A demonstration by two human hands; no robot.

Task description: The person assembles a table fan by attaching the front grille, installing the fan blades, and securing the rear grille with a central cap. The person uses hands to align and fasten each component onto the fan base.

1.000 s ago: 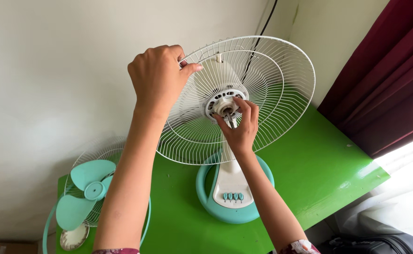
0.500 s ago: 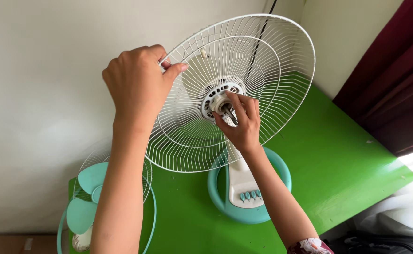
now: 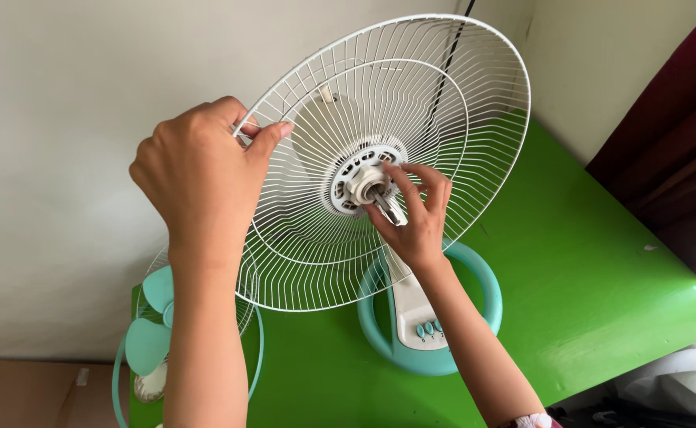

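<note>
left hand (image 3: 197, 178) pinches rim of white rear fan guard (image 3: 443, 87), upright on teal fan base (image 3: 431, 317) on green table (image 3: 593, 293) | right hand (image 3: 419, 214) fingers closed on white guard nut (image 3: 361, 184) at motor shaft (image 3: 387, 208) | risk: nut cross-threads or slips if guard tilts; loose blade assembly (image 3: 148, 333) at table edge could fall

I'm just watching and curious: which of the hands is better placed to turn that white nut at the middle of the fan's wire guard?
The right hand, probably. Its fingertips are at the white nut around the shaft, while the left hand pinches the wire guard at its rim, seemingly steadying it.
</note>
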